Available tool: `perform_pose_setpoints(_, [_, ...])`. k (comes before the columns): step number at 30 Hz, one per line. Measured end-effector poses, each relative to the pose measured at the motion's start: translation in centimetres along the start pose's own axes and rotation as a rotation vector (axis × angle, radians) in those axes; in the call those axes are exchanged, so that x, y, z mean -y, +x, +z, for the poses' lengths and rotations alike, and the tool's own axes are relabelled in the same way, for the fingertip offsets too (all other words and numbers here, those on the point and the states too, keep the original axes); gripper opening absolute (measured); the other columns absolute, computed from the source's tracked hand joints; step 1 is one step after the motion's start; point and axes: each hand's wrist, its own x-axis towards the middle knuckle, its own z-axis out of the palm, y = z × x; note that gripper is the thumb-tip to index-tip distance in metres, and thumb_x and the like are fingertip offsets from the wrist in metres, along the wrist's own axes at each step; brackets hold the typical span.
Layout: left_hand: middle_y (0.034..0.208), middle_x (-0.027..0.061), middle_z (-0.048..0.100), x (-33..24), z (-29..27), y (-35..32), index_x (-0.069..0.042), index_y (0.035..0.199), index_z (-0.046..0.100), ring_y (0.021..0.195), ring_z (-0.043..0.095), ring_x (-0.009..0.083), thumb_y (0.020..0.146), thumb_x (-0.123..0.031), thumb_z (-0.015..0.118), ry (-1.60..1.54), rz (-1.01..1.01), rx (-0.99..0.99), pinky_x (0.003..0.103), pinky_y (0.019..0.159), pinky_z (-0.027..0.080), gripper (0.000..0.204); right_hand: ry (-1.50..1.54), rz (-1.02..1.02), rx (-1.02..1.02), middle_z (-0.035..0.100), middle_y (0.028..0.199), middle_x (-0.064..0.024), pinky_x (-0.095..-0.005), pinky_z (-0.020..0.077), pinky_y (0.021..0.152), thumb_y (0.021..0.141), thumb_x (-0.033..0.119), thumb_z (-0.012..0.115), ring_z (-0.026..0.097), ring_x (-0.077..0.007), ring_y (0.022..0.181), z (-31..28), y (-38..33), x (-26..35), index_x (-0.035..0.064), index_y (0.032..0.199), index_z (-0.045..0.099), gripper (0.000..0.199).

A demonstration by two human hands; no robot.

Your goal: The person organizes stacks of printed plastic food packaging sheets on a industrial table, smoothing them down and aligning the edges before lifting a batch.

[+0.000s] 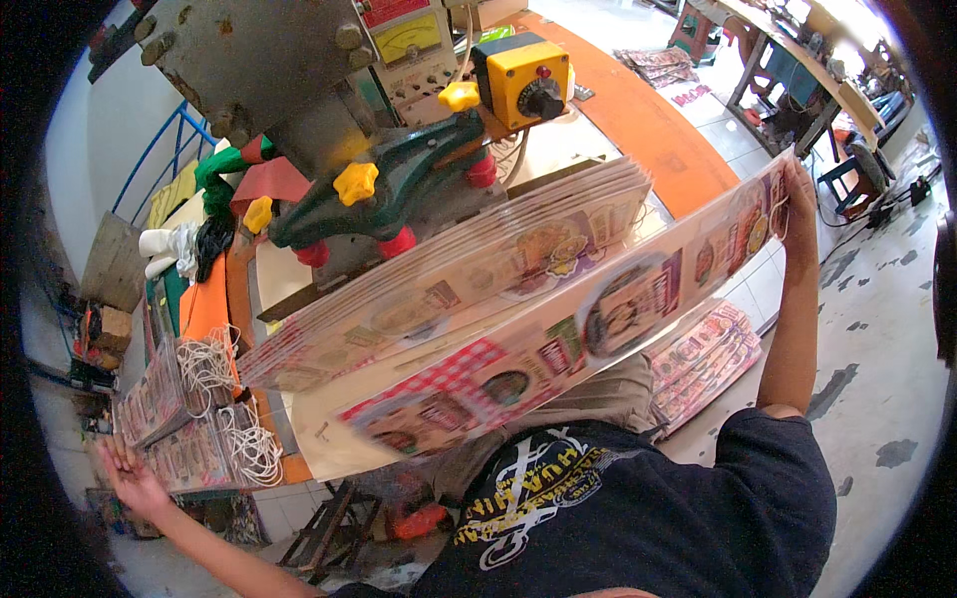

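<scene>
My right hand [796,204], raised at the right, is closed on the upper end of a long printed plastic strip [628,309] with food pictures and a red checkered patch. The strip slants down to the left across my front. Behind it a stack of similar printed strips [469,264] leans under the machine, fanned in layers. At the far left my left hand [135,478] has its fingers apart and holds nothing. It is beside folded printed strips [189,453] with white cords [249,444] bundled at their ends.
A machine with a dark green clamp frame [384,199], yellow knobs and a yellow control box [523,82] stands over the orange table [638,110]. More printed strips [706,349] are piled low at my right. A workbench [797,60] stands at the back right.
</scene>
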Motion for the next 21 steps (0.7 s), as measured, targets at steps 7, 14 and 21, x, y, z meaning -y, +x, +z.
perform_pose_setpoints(7, [0.078,0.0012,0.034,-0.5,-8.5,1.9,-0.007,0.087,0.04,0.065,0.03,0.0116,0.107,-0.012,0.055,0.227,0.177,-0.564,0.027,0.062,0.032,0.026,-0.128,0.039,-0.004,0.061,0.09,0.005,-0.0217,0.0497,0.07,0.106,0.038,0.058,0.06,-0.0042,0.081,-4.5,1.7,-0.7,0.0086,0.113,0.064,0.03])
perform_pose_setpoints(14, [0.073,0.0002,0.032,-2.6,-21.2,3.8,-0.009,0.081,0.036,0.064,0.03,0.0123,0.109,-0.018,0.054,0.13,0.177,-0.461,0.029,0.062,0.031,0.034,-0.171,0.13,-0.061,0.058,0.088,0.0061,-0.024,0.0493,0.071,0.106,0.045,0.057,0.058,-0.0044,0.08,-10.3,2.9,-2.6,0.0132,0.105,0.062,0.032])
perform_pose_setpoints(21, [0.077,0.0007,0.038,-7.7,-24.0,0.7,-0.003,0.093,0.049,0.064,0.033,0.0117,0.111,-0.02,0.049,-0.037,0.112,-0.047,0.028,0.057,0.032,0.024,-0.02,0.234,-0.196,0.066,0.089,0.0044,-0.0267,0.0539,0.069,0.104,0.048,0.059,0.064,-0.0076,0.078,-11.6,2.3,-4.2,0.012,0.104,0.066,0.037])
